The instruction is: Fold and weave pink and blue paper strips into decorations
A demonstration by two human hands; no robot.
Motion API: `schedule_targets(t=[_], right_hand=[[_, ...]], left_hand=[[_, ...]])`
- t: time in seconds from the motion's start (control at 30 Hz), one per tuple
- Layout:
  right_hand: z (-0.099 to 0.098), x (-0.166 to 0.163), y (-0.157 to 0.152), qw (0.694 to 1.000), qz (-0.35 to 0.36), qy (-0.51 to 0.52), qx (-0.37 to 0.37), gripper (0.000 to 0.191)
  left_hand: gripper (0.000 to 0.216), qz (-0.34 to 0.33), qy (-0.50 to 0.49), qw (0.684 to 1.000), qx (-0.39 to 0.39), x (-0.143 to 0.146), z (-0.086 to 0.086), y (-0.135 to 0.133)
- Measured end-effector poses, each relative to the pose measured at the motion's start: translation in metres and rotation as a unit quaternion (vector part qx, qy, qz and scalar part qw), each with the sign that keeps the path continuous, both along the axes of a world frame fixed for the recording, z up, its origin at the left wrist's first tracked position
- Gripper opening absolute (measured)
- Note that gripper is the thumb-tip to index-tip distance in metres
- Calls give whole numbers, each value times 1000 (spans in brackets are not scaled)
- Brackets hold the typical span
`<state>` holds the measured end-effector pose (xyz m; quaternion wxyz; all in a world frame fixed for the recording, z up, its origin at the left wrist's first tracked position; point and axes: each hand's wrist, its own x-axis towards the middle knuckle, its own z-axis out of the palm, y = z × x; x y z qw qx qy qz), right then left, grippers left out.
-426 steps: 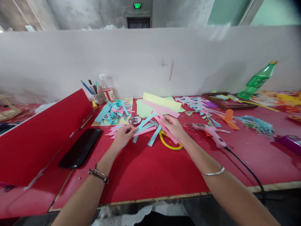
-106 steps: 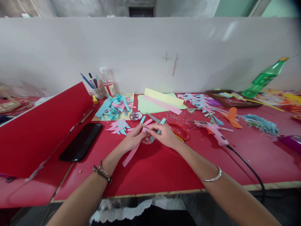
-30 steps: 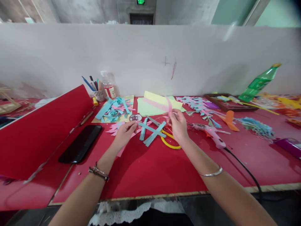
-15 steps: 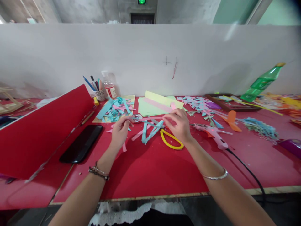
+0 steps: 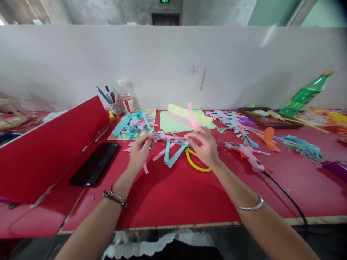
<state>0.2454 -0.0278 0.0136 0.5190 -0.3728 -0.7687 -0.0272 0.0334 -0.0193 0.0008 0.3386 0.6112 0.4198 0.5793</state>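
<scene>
A narrow pink paper strip stretches between my hands above the red tabletop. My left hand pinches its left end; a thin grey-blue strip also runs out from these fingers. My right hand is closed on the pink strip at the right, and a pink tail rises behind the knuckles. Folded light-blue paper strips lie below and between the hands. Yellow-handled scissors rest under my right hand, their blades mostly hidden. What exactly sits under each fingertip is too small to see.
Blue and pink paper scraps are heaped at back left, beside pale green sheets. A black phone and a standing red board are at left. A pink glue gun with a black cord lies at right, near a tilted green bottle.
The pink tail at my right hand now stands up higher. My right hand has shifted slightly left, while my left hand keeps nearly the same place.
</scene>
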Motion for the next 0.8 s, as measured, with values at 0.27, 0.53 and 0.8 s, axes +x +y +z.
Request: schedule_targets(t=[0.27,0.53,0.8], right_hand=[[4,-1,-3,999,3,35,-1,11],[2,-1,-2,999,9,29,-16,12],[1,1,1,1000,0,11,-7,11]], left_hand=[[18,21,-18,1000,-7,1,0,0],[18,24,-15,1000,6,0,1,-2],[17,18,-22,999,20,0,1,-1]])
